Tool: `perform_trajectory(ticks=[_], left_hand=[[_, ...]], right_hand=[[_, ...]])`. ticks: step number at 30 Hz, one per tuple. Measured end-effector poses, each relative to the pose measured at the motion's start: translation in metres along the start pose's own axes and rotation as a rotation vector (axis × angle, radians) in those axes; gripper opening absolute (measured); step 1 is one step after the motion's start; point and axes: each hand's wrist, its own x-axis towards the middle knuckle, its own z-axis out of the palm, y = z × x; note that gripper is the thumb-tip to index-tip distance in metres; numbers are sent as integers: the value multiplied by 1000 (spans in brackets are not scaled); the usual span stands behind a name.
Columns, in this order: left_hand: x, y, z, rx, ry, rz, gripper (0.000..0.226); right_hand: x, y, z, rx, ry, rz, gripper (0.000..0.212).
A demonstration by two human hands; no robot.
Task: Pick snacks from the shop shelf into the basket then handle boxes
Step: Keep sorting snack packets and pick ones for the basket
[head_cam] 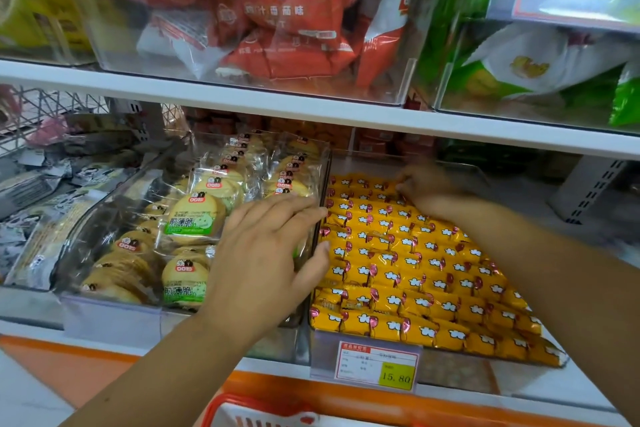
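Fingers [294,215] of the left hand [266,253] lie straight and slightly apart, their tips at the top edge of the clear divider wall [320,184] between the two bins at mid-frame, with the thumb against that wall lower down. The palm hovers over the round biscuit packets [194,215] in the left bin. The right hand [426,184] reaches to the back of the right bin, fingers bent down onto the yellow wrapped snacks [408,267]. It is blurred, so I cannot tell whether it has pinched a packet or only touches the row.

The yellow snacks lie in tight overlapping rows, so lifting one from the back probably drags its neighbours up and spills them over the low front lip by the price tag [377,367]. A quick grab on slick wrappers may also slip. Weight from the left hand could flex the thin wall, shove a bin sideways, or crush the brittle biscuits beneath the palm.

Only the rim of the red basket [225,406] shows, at the bottom edge of the frame, below the shelf front and left of the yellow bin. A packet released straight down from the right bin would likely miss it and hit the floor.
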Motion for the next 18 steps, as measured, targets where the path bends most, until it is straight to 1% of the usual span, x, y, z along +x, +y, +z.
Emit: perform_trajectory(ticks=[2, 5, 6, 9, 11, 14, 16, 18], left_hand=[[0, 0, 0, 1, -9, -1, 43], [0, 0, -1, -4, -22, -2, 43], [0, 0, -1, -6, -24, -2, 43], [0, 0, -1, 1, -28, 0, 43], [1, 0, -1, 2, -27, 5, 43], [0, 0, -1, -5, -33, -3, 43], [0, 1, -2, -6, -36, -12, 43], [1, 0, -2, 1, -40, -6, 43]], right_hand=[[1, -1, 0, -67, -78, -33, 24], [2, 0, -12, -94, -138, -53, 23], [2, 3, -17, -51, -117, -53, 25], [0, 21, -34, 105, 98, -34, 25], [-1, 33, -39, 52, 86, 3, 23], [-4, 40, -31, -74, -29, 58, 26], [-5, 38, -24, -126, -25, 66, 26], [-4, 38, -21, -161, 12, 52, 17]])
